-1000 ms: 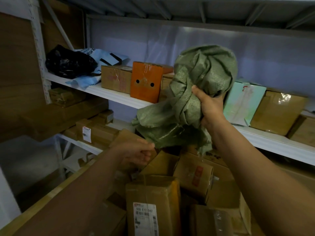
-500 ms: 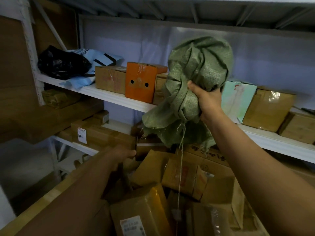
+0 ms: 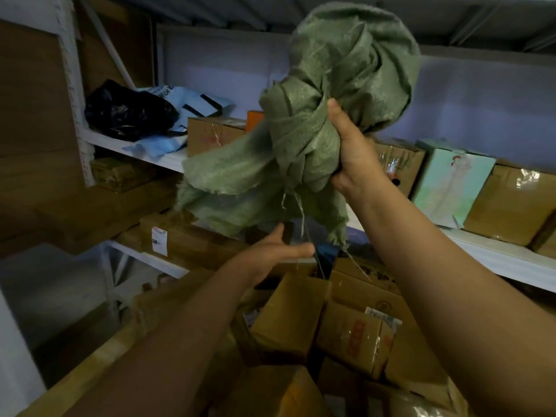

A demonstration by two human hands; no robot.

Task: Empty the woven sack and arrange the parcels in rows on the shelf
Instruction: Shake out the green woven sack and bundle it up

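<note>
My right hand (image 3: 350,150) grips the bunched green woven sack (image 3: 331,94) and holds it high in front of the white shelf (image 3: 496,257). The sack's frayed mouth hangs open downward with loose threads trailing. Below that mouth my left hand (image 3: 275,251) reaches up, fingers straight, holding nothing. Under both arms lies a heap of brown cardboard parcels (image 3: 352,335). More parcels stand on the shelf: a brown box (image 3: 210,135), a pale green box (image 3: 448,182) and a taped brown box (image 3: 508,203).
A black plastic bag (image 3: 126,112) and blue mailers (image 3: 192,100) lie at the shelf's left end. A lower shelf (image 3: 144,257) carries labelled boxes (image 3: 180,236). A white upright post (image 3: 73,94) stands at the left, with a wooden edge (image 3: 78,374) below it.
My right hand has lifted the sack higher. The left hand, which was low among the parcels, has risen toward the sack's hanging mouth.
</note>
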